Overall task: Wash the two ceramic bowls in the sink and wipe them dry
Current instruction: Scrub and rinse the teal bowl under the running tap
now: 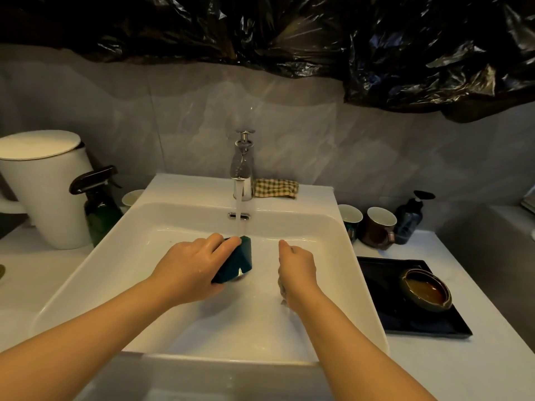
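Grey marbled wall tiles (173, 111) back a white counter (492, 357), with crumpled black plastic sheeting (376, 53) hanging across the top of the wall. Set into the counter is a wide white rectangular sink (101, 270). At far left stands a tall white lidded bin (49, 192).

Two bare forearms reach from the near edge into the basin. The left hand (188, 267) grips a dark teal bowl (238, 261), its fingers curled over the far edge and its palm facing down. The bowl is tilted on its side over the middle of the basin. Running water (238, 215) from the chrome faucet (243, 166) lands on its far rim.

The right hand (296, 267) hangs just right of the bowl, not touching it. Its fingers are curled inward and its knuckles are turned up. Something pale and wet shows under it, but it is not possible to tell whether the hand holds anything.

Right of the sink, a black tray (385, 285) holds the second bowl (425, 289), brown-glazed and upright. Beyond the tray are two cups (380, 227) and a dark pump bottle (409, 218). A green spray bottle (100, 204) stands between the bin and the sink. A checked cloth (275, 188) lies folded just right of the faucet.
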